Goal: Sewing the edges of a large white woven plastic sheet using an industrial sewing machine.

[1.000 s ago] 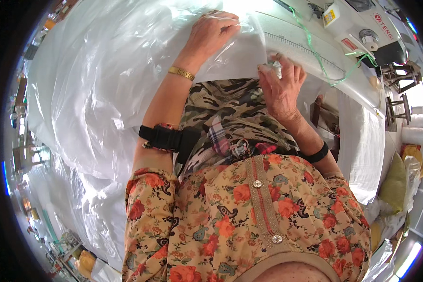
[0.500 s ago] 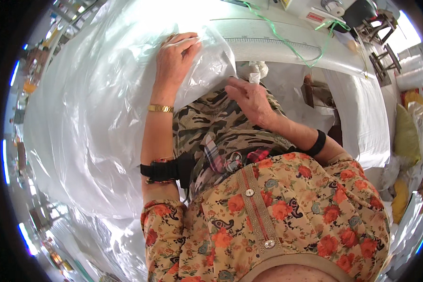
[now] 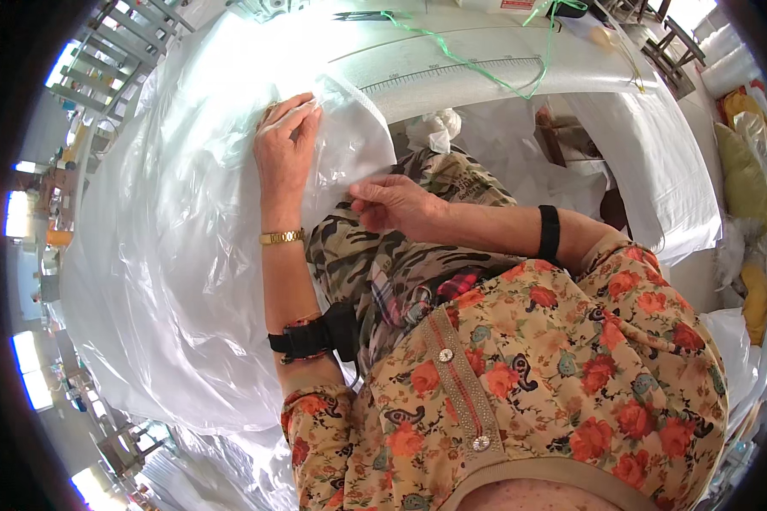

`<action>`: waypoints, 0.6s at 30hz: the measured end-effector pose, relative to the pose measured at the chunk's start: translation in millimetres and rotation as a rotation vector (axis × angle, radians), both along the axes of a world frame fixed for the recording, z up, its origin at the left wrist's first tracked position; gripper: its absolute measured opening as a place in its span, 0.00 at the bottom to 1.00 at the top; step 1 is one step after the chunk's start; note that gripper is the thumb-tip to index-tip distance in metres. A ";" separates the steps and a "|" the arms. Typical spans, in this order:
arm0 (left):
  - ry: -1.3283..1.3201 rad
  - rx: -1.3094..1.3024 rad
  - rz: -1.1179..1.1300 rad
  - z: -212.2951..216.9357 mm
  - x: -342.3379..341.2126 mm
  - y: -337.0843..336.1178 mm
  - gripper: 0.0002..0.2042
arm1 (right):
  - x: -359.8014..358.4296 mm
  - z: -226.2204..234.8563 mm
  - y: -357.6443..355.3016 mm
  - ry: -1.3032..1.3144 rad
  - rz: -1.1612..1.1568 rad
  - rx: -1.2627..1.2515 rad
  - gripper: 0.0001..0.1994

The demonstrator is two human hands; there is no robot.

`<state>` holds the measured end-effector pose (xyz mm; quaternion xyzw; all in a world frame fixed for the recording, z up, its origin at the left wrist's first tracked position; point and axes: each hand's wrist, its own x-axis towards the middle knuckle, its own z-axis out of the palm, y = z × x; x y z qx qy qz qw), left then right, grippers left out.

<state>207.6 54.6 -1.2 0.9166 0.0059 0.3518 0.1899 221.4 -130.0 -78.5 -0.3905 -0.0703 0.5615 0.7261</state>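
Observation:
A large, glossy, clear-white plastic sheet (image 3: 187,230) spreads over the left side and drapes to the edge of my lap. My left hand (image 3: 288,140) rests on it near the bright spot, its bent fingers closed on a fold of the film. Lower and to the right, my right hand (image 3: 398,204) is closed, thumb against fingers, at the sheet's near edge above my camouflage-patterned lap. The fingertips partly hide the film there.
Beyond my hands, a white work surface carries a printed ruler scale (image 3: 460,71) and a loose green string (image 3: 452,53). A crumpled white wad (image 3: 439,128) lies by my knees. White sheeting (image 3: 648,170) hangs at right, near an olive cushion (image 3: 746,175).
My right hand has moved left and nearer to me, from above my lap to the sheet's edge, and its fingers have closed. My left hand has shifted slightly left and nearer.

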 end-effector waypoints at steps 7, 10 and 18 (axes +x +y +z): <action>-0.007 0.053 0.008 -4.0 0.7 0.0 0.06 | -0.3 6.3 4.2 -0.172 -0.156 0.018 0.14; -0.002 0.018 0.009 -0.8 1.0 -3.1 0.07 | 0.2 14.0 -0.5 -0.305 -0.224 0.017 0.14; 0.068 0.138 0.030 -1.4 1.5 -5.2 0.08 | 1.0 39.1 -19.0 -0.900 -0.217 -0.202 0.14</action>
